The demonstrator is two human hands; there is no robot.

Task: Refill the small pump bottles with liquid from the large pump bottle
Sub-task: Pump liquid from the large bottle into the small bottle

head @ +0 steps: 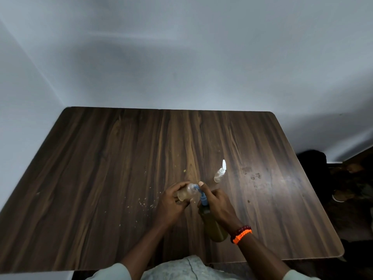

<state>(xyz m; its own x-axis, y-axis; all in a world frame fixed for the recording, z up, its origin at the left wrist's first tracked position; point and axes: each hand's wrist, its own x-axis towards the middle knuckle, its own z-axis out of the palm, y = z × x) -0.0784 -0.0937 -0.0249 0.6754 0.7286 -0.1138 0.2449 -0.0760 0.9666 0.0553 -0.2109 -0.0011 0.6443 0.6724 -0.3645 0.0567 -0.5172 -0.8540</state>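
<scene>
Head view shows us holding a small clear plastic bottle (186,194), tilted with its open mouth toward the right, in our left hand (171,201), fingers curled round its body. Our right hand (217,205) grips the neck of the large olive-brown pump bottle (214,225), forefinger resting on its blue pump head (202,197), whose nozzle points into the small bottle's mouth. Both are held low over the dark wood-grain table (101,178). A second small clear bottle with a white pump top (219,172) stands upright farther back, well apart from our hands.

We judge the risk is a miss: the mouth is narrow, and a hard press could jolt the nozzle aside and send liquid onto the table. Tilting the small bottle further could spill what it holds. Pale specks (145,203) already dot the table near our left hand.
</scene>
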